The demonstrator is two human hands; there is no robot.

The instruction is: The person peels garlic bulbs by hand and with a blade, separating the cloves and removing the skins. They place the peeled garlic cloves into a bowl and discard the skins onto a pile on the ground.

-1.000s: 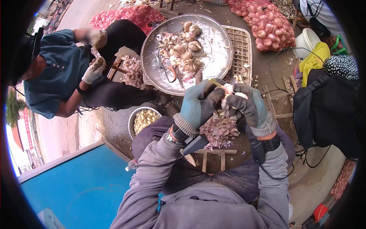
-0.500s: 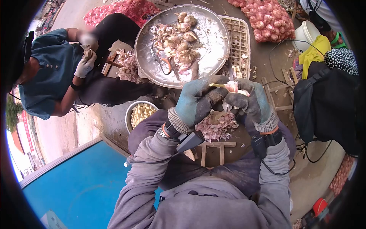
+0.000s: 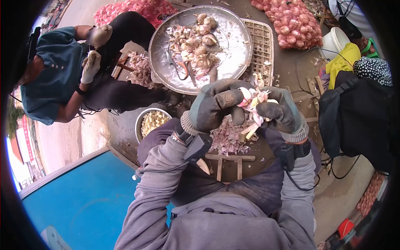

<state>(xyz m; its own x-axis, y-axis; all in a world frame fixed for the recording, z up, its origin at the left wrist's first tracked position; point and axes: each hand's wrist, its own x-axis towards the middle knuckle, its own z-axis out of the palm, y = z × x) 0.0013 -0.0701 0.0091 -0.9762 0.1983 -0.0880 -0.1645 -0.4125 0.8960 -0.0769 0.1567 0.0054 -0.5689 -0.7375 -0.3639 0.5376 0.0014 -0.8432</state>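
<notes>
My left hand [image 3: 218, 104], in a dirty grey-blue glove, has its fingers curled against the left side of a partly opened garlic bulb [image 3: 252, 102]. Gripping the bulb's right side is my right hand [image 3: 281, 109], gloved too. Pinkish cloves and loose skin show between the hands, and a pale stem piece [image 3: 251, 131] hangs below them. Just beyond is a round metal pan [image 3: 235, 62] holding garlic bulbs [image 3: 208, 39], loose cloves and orange-handled scissors [image 3: 182, 71]. A heap of garlic skins [image 3: 229, 139] lies beneath my hands.
A bowl [image 3: 138, 125] of peeled cloves stands left of my knees. A co-worker [image 3: 58, 75] with gloved hands sits at the left. Net bags of garlic [image 3: 293, 25] lie beyond the pan. A black bag [image 3: 358, 121] is at the right, a blue panel [image 3: 91, 200] at the lower left.
The bulb has been turned and opened up more, its stem now pointing down instead of left. My left hand has rotated around it. The co-worker's hands have moved apart.
</notes>
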